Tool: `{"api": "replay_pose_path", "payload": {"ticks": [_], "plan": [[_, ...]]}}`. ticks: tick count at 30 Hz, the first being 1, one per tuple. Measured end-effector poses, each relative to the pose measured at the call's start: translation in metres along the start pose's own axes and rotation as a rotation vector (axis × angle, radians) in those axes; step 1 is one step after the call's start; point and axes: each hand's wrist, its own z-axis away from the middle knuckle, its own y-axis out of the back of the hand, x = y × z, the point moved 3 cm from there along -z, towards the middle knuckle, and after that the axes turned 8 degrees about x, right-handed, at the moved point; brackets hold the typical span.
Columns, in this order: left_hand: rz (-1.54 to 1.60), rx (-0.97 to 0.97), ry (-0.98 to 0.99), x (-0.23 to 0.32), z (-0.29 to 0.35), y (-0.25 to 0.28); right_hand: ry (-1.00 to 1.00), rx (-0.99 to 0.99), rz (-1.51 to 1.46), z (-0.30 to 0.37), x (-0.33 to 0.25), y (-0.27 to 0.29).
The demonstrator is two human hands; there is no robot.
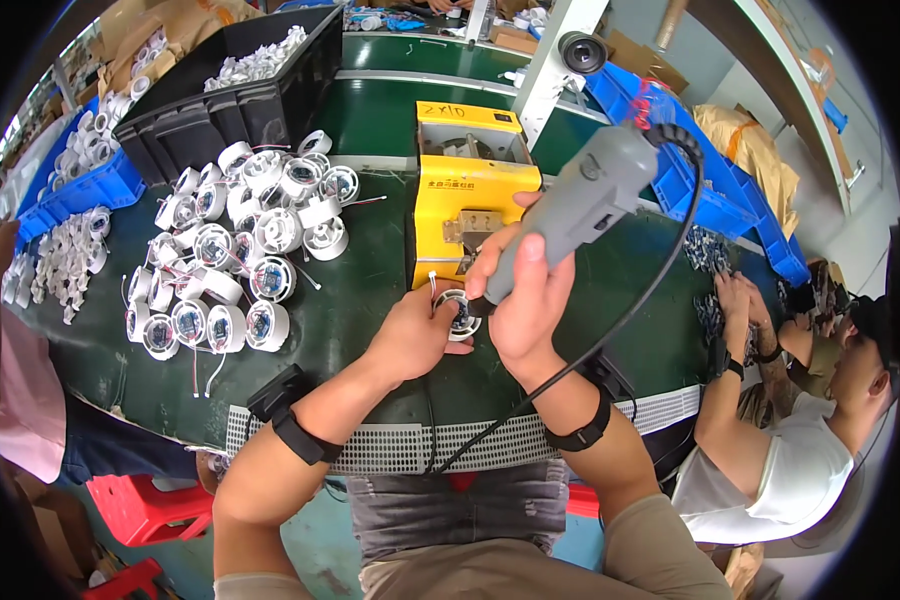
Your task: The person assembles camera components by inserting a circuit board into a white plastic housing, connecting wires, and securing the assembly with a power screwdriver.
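Observation:
My right hand (530, 290) is wrapped round a grey electric screwdriver (580, 205), which leans up and to the right with a black coiled cable at its top. The tool's lower end comes down by a round white housing (458, 316) with a circuit board inside. My left hand (410, 330) grips this housing at the table, its fingers closed on the left side and thin wires standing up by the thumb. Whether the screwdriver's tip touches a screw is hidden. Just beyond my hands stands a yellow screw feeder (470, 185).
Many similar white housings (270, 230) are heaped on the green table left of my hands. Behind them is a black bin (200, 125) of small white parts. Blue trays (720, 205) stand at right. The screwdriver cable (610, 345) crosses my right forearm. A co-worker (770, 450) handles dark parts at right.

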Motion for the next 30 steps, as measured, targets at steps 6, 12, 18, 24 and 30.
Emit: {"api": "replay_pose_path", "payload": {"ticks": [6,12,18,24,30], "plan": [[-0.022,0.001,0.005,0.0,0.002,0.001,-0.075,-0.009,-0.004,0.002,0.004,-0.003],[-0.01,-0.007,-0.002,-0.001,0.0,0.0,-0.094,-0.019,0.013,0.003,0.009,-0.003],[-0.072,-0.038,0.028,0.008,0.004,-0.001,-0.092,-0.076,0.002,0.006,0.015,-0.001],[-0.098,-0.016,0.035,0.013,0.007,0.001,-0.067,-0.137,-0.083,0.008,0.016,-0.002],[-0.67,-0.074,-0.122,0.052,0.021,0.031,0.017,-0.037,-0.174,0.001,0.009,0.023]]}}
